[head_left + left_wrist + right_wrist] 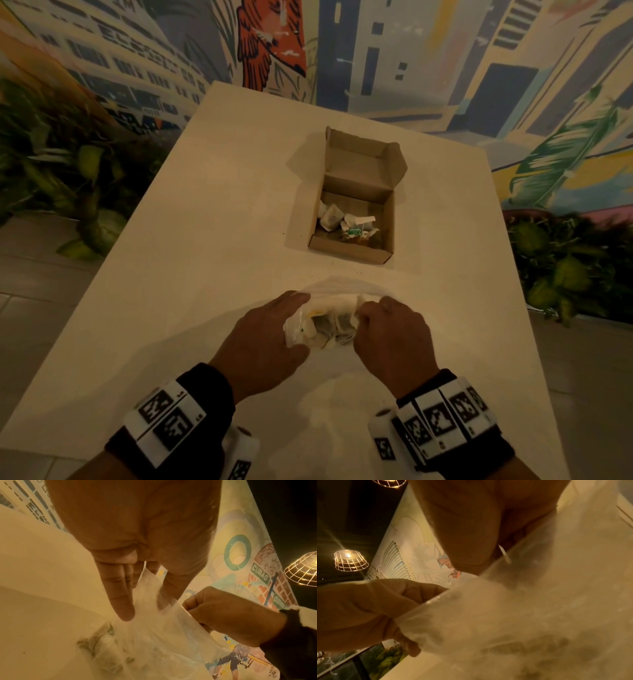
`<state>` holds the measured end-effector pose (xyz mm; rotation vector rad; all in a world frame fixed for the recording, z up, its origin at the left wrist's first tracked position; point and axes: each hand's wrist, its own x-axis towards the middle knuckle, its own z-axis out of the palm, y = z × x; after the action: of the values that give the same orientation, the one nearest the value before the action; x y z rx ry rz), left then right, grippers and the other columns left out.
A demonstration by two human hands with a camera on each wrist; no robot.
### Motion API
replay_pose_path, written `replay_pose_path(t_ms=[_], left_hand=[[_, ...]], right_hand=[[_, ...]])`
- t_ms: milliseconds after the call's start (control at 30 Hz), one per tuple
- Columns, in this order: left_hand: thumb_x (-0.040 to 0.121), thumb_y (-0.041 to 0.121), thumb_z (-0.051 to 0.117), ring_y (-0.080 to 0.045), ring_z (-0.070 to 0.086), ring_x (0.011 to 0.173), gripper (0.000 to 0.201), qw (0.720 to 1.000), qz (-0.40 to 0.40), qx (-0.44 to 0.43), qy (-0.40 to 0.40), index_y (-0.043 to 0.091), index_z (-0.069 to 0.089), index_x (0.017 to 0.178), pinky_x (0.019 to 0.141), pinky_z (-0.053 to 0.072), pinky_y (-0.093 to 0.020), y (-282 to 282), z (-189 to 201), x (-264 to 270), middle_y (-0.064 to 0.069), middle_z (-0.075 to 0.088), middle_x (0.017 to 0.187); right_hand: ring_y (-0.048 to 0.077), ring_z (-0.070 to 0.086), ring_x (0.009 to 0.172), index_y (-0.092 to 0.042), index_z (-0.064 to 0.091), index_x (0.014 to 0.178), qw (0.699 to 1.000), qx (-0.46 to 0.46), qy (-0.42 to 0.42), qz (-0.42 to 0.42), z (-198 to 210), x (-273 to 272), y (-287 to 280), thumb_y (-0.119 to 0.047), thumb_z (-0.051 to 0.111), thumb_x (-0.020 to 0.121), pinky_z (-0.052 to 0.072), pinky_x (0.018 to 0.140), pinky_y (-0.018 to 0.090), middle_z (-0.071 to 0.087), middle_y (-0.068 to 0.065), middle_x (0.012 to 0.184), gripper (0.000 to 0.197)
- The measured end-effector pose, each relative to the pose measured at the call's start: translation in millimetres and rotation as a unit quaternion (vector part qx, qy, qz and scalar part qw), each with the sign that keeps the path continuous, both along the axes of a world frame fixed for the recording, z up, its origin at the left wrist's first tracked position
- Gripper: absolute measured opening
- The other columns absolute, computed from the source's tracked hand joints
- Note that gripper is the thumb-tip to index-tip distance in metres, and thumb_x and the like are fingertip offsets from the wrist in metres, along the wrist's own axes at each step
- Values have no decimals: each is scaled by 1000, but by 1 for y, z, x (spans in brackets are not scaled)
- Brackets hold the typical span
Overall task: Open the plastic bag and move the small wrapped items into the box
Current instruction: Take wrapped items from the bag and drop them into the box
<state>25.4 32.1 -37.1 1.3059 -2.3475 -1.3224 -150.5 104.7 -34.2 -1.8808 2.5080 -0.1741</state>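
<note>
A: At a white table (205,240), the left hand (263,337) is pinching the near-left edge of the clear bag (325,318), thumb against fingers (120,599) with film caught between them. How is that plastic likely behaving?

B: Thin, soft and probably slippery. It is crumpling wherever it is being held, so the grip belongs on the rim of the mouth, not the belly.

A: In the middle, the wrapped items (330,329) are lying bunched inside the bag, on the table just in front of the person.

B: They are looking light and papery, easy to crush. Best taken a few at a time by their wrappers.

A: The right hand (390,334) is curling round the opposite edge, pulling the mouth apart.

B: Both hands are working the opening, then. The box (354,246) is sitting further back, well apart from the bag, lid up, with several items already lying inside it.
</note>
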Motion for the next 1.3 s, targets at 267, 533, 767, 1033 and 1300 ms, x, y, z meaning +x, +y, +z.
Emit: replay_pose_path(t_ms=[267,533,767,1033,1300], left_hand=[[73,24,69,-14,58,106,72,1000,-20,21,2,30,37,137,91,46,-26,9,7,-3,11,40,145],[74,22,68,-19,58,110,73,999,-15,29,-8,31,35,138,92,49,-31,10,8,-1,13,37,146],[65,33,63,-15,53,119,75,1000,5,24,0,30,39,136,96,49,-35,7,1,1,10,42,145],[68,33,67,-13,64,97,70,999,0,31,12,41,40,132,85,55,-33,6,-3,4,16,41,145],[75,28,70,-10,48,125,66,1000,4,20,1,47,40,131,91,51,-26,6,-8,8,15,28,150]], right_hand=[[25,63,90,-16,65,98,980,157,-111,-50,-30,18,-27,-51,30,92,48,77,33,69,6,97,49],[25,66,81,-15,67,74,962,113,-204,-142,-21,21,-33,-31,47,89,41,63,25,71,7,83,29],[25,64,79,-19,69,87,987,11,-159,-36,-5,16,-2,-32,53,87,46,65,29,70,4,87,20],[23,65,70,-19,70,75,986,72,-153,-11,14,19,4,-35,50,79,41,56,26,71,2,74,25],[24,65,70,-17,68,67,953,-94,-268,-103,87,-47,-72,-27,66,74,52,66,34,70,7,67,13]])
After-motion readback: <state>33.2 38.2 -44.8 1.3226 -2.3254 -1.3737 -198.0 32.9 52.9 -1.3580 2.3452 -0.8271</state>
